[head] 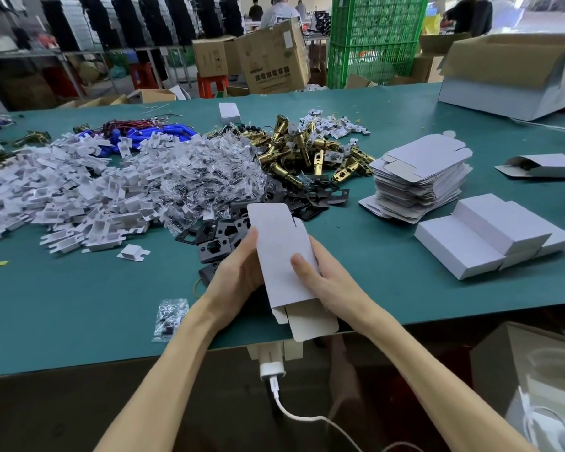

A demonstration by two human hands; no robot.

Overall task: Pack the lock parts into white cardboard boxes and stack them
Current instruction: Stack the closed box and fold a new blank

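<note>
Both hands hold one white cardboard box [276,256] above the green table [79,305], with its near flap hanging open toward me. My left hand [238,269] grips its left side and my right hand [320,275] grips its right side, thumb pressed on the top face. Behind the box lie black lock plates [222,239], brass latch bolts [294,151], clear screw bags [206,177] and a heap of white plastic inserts [79,187]. To the right stand a pile of flat box blanks [418,181] and a stack of closed white boxes [490,239].
One screw bag [170,318] lies by my left forearm. A half-folded box [542,166] and a large open carton [516,73] sit at the far right. Blue parts with wires [154,132] lie at the back. A white charger and cable [273,373] hang under the table edge.
</note>
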